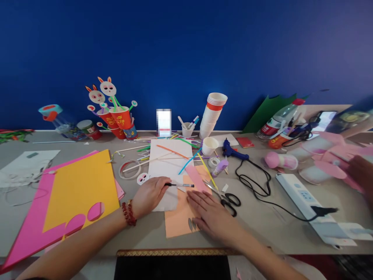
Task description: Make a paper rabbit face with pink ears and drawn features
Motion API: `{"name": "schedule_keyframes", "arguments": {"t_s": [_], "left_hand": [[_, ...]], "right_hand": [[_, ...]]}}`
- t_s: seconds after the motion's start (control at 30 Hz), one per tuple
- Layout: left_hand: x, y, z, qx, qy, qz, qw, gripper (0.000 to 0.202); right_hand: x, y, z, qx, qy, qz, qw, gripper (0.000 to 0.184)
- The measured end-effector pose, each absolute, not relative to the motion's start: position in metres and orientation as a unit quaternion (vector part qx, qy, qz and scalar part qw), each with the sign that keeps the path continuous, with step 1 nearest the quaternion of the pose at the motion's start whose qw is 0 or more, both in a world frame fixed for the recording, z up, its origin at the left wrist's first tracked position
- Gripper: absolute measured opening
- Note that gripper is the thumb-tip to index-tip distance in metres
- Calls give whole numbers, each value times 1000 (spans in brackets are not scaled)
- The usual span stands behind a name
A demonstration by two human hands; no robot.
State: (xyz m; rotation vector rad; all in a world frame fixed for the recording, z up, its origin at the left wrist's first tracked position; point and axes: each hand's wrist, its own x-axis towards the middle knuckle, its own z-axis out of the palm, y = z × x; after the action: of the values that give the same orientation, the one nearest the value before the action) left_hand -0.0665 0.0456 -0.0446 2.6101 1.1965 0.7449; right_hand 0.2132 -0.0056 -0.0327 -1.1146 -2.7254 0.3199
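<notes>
My left hand (pixel 148 195), with a red bead bracelet at its wrist, is closed on a pen (pixel 185 185) that points to the right. It rests over a white sheet (pixel 163 171) and beside a small white cut-out face (pixel 142 178). My right hand (pixel 214 216) lies flat with its fingers stretched out on light orange paper (pixel 175 227), which has small leaf-shaped holes near my thumb. Just right of my right hand, black-handled scissors (pixel 230 200) lie with their blades on the paper. A pink paper strip (pixel 196 178) is above my fingers.
Yellow card (pixel 81 190) overlaps pink card at left. A tape roll (pixel 129 170), pipe cleaners and a paper cup (pixel 210 146) lie around the sheet. A blue glue gun (pixel 234 151) and power strip (pixel 304 202) are at right, where another person's hand (pixel 359 171) holds pink work.
</notes>
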Motion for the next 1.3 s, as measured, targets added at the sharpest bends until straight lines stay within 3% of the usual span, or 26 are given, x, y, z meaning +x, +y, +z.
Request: {"name": "schedule_keyframes", "arguments": {"t_s": [0.7, 1.3], "left_hand": [[-65, 71, -67, 864, 431, 259, 32, 26], [-56, 65, -59, 858, 439, 261, 46, 21]], "right_hand": [[201, 39, -64, -408, -903, 79, 104, 53], [200, 46, -53, -406, -897, 124, 121, 46]]}}
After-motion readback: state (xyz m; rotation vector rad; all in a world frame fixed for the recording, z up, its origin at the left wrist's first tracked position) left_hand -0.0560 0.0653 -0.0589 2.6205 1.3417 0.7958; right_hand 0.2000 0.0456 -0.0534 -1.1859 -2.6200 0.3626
